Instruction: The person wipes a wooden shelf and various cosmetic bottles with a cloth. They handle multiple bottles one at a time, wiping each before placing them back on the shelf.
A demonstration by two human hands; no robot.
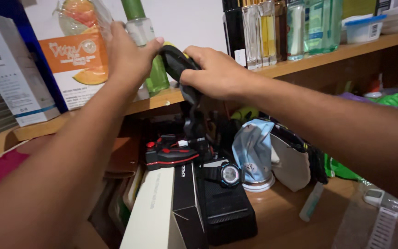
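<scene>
Black strap (177, 64) gripped by closed right hand (215, 74); left hand (127, 55) pinches its end.

Single head view, looking down and forward, close to cluttered shelf (300, 64)

wooden shelf (328, 57), white wall (185, 20), wooden desk (282, 216)

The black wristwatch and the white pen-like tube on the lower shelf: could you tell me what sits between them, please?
In the head view, a blue face mask draped over a round white-based object sits between the black wristwatch and the white tube.
</scene>
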